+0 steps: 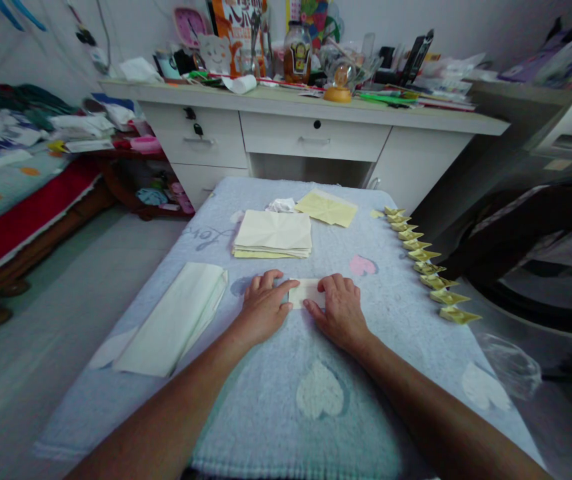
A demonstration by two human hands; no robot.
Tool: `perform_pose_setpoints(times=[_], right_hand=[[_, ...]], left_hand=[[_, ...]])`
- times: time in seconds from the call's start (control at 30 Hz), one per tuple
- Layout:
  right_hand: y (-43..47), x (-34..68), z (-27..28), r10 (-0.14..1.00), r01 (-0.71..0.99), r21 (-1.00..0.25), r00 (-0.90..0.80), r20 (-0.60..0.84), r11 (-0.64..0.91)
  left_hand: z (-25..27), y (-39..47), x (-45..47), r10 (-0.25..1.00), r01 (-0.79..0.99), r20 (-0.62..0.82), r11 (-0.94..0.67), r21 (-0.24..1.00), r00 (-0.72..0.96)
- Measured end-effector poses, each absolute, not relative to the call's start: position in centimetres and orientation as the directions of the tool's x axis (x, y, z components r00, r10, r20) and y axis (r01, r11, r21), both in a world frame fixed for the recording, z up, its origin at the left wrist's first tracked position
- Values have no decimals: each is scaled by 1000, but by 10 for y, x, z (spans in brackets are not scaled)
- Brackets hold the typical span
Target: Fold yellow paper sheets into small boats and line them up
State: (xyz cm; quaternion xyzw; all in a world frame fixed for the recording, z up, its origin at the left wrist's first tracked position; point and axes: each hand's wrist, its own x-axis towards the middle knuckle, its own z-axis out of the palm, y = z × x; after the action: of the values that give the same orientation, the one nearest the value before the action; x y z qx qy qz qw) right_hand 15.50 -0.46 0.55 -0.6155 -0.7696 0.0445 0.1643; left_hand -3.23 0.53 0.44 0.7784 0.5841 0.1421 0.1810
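Observation:
A small cream folded paper (306, 293) lies flat on the blue cloth between my two hands. My left hand (265, 308) is at its left end, thumb and forefinger pinching the edge. My right hand (341, 310) covers the right end, with its thumb at the near edge and its fingers curled over the far one. Beyond them sits a stack of creased cream sheets (273, 230). Behind this, to the right, are creased yellow sheets (329, 208). A folded pale paper bundle (173, 320) rests left of my left forearm.
Several small folded yellow paper boats (429, 268) line the right edge of the cloth-covered table (261, 400). Crumpled white paper (281, 205) lies behind the stack. A cluttered white desk (316, 137) stands at the back, a washing machine (556, 233) at the right, a bed (26, 180) at the left.

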Motion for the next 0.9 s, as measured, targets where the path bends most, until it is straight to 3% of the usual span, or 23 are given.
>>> perform_pose_setpoints(times=[0.4, 0.9], right_hand=[[-2, 139, 11, 965, 970, -115, -189, 184, 212], [1, 211, 13, 982, 966, -175, -183, 53, 189]], left_hand=[[4, 9, -38, 946, 837, 17, -294, 462, 324], [6, 6, -35, 967, 820, 42, -237, 521, 253]])
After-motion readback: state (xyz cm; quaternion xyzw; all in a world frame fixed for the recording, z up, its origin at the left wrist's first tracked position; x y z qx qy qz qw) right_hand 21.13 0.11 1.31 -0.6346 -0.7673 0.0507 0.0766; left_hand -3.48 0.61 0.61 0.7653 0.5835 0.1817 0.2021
